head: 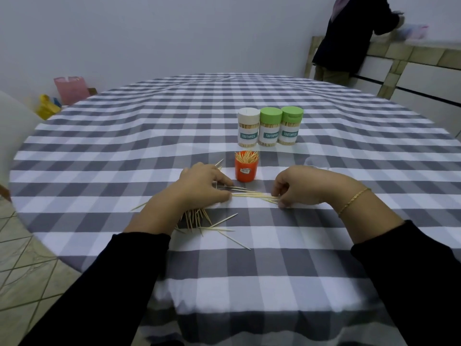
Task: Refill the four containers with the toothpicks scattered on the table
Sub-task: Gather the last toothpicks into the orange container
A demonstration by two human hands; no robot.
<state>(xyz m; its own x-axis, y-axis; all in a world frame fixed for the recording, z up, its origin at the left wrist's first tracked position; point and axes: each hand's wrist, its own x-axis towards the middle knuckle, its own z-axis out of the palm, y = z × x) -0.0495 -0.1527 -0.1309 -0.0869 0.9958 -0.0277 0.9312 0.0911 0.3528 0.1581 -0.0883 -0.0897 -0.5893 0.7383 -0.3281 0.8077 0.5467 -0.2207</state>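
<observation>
We take this for a home dining room: a round table under a grey-and-white checked tablecloth (249,101), a tiled floor (22,265), plain white walls, a pink bag (71,89) and yellow bag (47,107) on the floor, and a tiled counter (404,56) where another person (354,33) stands.

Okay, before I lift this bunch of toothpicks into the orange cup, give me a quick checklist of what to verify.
1. Bundle of toothpicks held at both ends by left hand and right hand: ok.
2. Orange cup upright and open: ok.
3. Room left in the cup: cannot tell, already looks crowded.
4. Path to the cup clear: ok.
5. Three lidded containers out of the way: ok.
6. Table cleared: not ok, loose pile remains.
</observation>
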